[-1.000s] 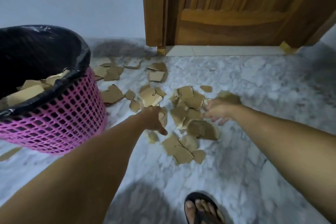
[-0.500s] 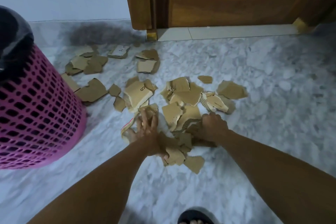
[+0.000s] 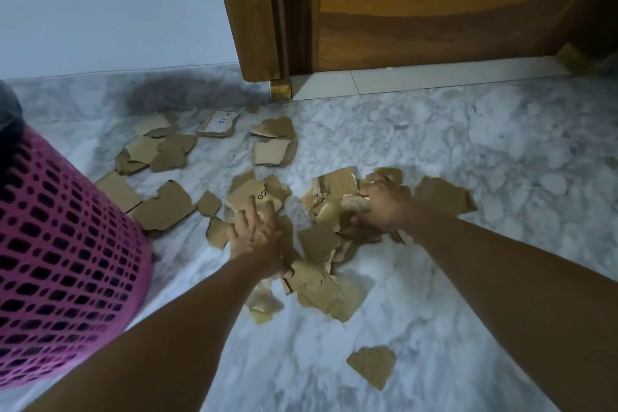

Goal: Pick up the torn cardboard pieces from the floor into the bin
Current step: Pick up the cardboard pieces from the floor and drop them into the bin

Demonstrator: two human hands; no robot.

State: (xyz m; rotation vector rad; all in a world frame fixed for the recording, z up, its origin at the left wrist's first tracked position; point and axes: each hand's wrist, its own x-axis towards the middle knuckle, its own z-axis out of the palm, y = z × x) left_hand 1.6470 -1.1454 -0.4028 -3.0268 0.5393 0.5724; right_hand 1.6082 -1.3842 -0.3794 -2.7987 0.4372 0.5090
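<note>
Head view: most of the job looks still ahead. Torn cardboard pieces point(image 3: 321, 244) lie scattered over the marble floor point(image 3: 468, 160), the thickest heap in the middle between both arms. A smaller cluster point(image 3: 157, 150) sits near the wall, two more scraps point(image 3: 272, 147) lie toward the wooden door point(image 3: 434, 10), and a lone scrap point(image 3: 373, 366) lies well apart, nearer the camera.

The pink mesh bin point(image 3: 67, 261) stands at the left edge, just beside a few pieces; its inside is out of sight here, so how much it holds cannot be told.

The left hand point(image 3: 255, 237) lies flat, fingers spread, pressing on the heap. The right hand point(image 3: 384, 207) has its grip curled around a bunch of pieces at the heap's far side. By my reading, a handful is being gathered, and nothing has been lifted clear of the floor.
</note>
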